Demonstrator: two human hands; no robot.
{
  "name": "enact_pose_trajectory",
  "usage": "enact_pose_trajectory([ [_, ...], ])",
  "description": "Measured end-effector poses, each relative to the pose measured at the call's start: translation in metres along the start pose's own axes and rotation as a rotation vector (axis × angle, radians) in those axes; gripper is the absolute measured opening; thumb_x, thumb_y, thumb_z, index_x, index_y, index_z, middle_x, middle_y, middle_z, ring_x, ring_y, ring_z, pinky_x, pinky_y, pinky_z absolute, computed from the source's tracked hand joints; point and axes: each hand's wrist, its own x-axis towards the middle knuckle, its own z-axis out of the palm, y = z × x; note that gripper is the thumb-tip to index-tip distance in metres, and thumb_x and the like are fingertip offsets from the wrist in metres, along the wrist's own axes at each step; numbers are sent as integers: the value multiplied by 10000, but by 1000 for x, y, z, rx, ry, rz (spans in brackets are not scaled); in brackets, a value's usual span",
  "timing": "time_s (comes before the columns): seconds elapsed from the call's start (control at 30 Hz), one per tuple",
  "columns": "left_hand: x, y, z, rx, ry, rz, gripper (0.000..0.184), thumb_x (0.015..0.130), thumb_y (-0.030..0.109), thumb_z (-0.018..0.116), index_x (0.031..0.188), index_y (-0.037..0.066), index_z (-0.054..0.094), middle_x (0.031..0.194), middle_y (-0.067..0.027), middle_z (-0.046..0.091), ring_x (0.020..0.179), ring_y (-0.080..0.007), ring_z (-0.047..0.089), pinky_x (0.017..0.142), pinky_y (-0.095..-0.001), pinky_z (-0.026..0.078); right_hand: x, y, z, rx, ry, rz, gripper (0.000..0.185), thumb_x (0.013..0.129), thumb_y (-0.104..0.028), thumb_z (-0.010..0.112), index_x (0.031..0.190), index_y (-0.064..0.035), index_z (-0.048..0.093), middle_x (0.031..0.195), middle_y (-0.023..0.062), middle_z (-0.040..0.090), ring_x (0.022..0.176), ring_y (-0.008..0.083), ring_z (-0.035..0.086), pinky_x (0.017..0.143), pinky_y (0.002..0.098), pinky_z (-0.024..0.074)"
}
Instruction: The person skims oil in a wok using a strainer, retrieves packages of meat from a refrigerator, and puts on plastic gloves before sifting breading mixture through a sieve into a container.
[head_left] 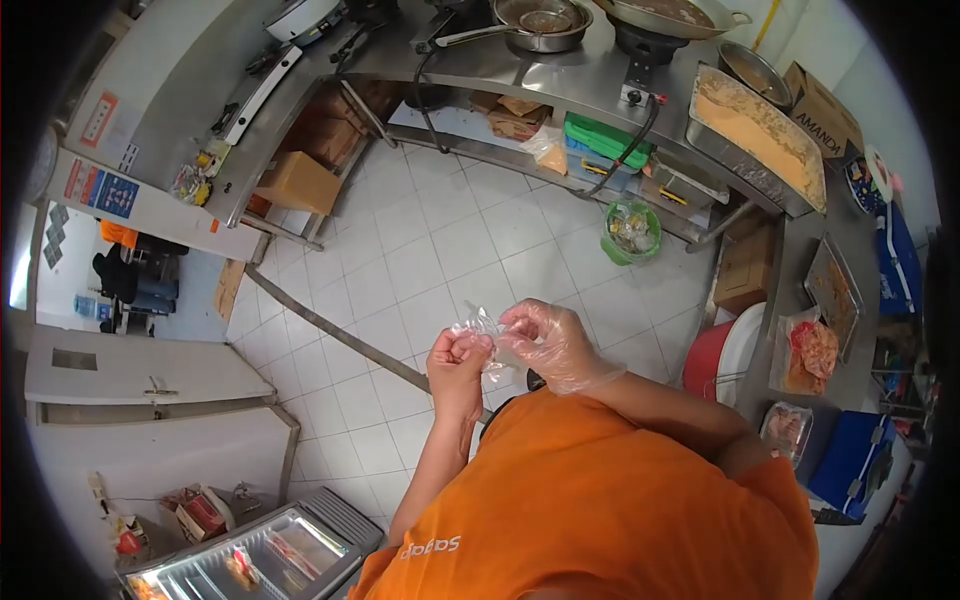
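My right hand (556, 348) wears a clear disposable plastic glove and has its fingers pinched together in front of my orange shirt. Beside it, my bare left hand (458, 362) is closed, with its fingers curled toward the palm. Between the two hands is a crumpled, thin clear plastic glove (481, 325), gripped by both. Its fingers stick up loosely, and part of it is hidden behind my fingertips.
A steel counter with a frying pan (545, 22) and a tray of orange breading (760, 135) runs along the back and right. A green bin (631, 232) stands on the tiled floor. Bagged meat (810, 352) lies at right; a glass-topped display case (270, 555) stands lower left.
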Motion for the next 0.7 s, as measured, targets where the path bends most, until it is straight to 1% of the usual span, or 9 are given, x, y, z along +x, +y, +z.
enact_pose_trajectory([
  [0.13,-3,4,15,-45,-12,-90,374,775,-153,636,1096,14,543,937,-78,687,829,-126,653,713,-234,499,-4,3,7,-38,65,-145,319,880,-121,715,1126,19,568,809,47,617,711,97,548,666,268,488],
  [0.23,0,-7,13,-3,-22,15,364,759,-120,700,1036,39,526,879,-51,668,807,-115,646,663,-239,500,-9,-4,0,-16,-41,-62,543,810,-149,794,1244,13,511,911,54,589,846,98,543,738,266,488],
  [0.33,3,-19,11,91,-107,-50,337,748,-112,707,993,48,541,845,-43,665,760,-110,638,645,-248,504,-13,6,-5,31,-164,-96,645,791,-103,808,1328,-12,463,902,24,558,840,108,551,798,269,480],
  [0.4,10,-25,9,125,-193,-96,304,744,-74,743,940,66,557,807,-25,658,715,-109,628,633,-244,501,-19,8,-14,-226,-154,-79,656,809,-53,779,1365,-11,434,900,19,530,854,112,552,809,266,480],
  [0.47,19,-26,15,-13,-376,-485,295,743,-9,790,906,83,561,797,-9,655,694,-99,621,588,-220,483,-23,23,-21,-34,-82,48,594,845,-4,720,1367,-12,437,918,23,547,820,108,550,804,264,480],
  [0.5,22,-23,21,-34,-424,-557,244,774,-14,742,896,88,557,799,-10,658,662,-83,609,527,-198,448,-24,16,-25,241,-37,239,529,876,28,663,1356,-5,442,894,22,572,799,100,553,771,263,481],
  [0.53,25,-23,26,-30,-443,-573,244,774,-14,742,896,88,557,799,-10,658,662,-83,609,527,-198,448,-26,23,-32,242,-11,238,529,876,28,663,1356,-5,442,894,22,572,799,100,553,771,263,481],
  [0.63,32,-30,54,282,-483,-381,209,789,-88,610,855,88,519,697,28,563,580,-46,516,477,-195,396,-33,46,-61,259,180,227,469,878,29,640,1314,7,470,814,4,578,802,89,594,730,272,496],
  [0.7,38,-45,73,382,-431,-254,235,773,-109,607,849,91,509,672,39,522,570,-39,488,481,-193,387,-40,49,-85,-237,392,122,431,830,49,641,1243,1,526,746,33,611,786,122,640,693,294,506],
])
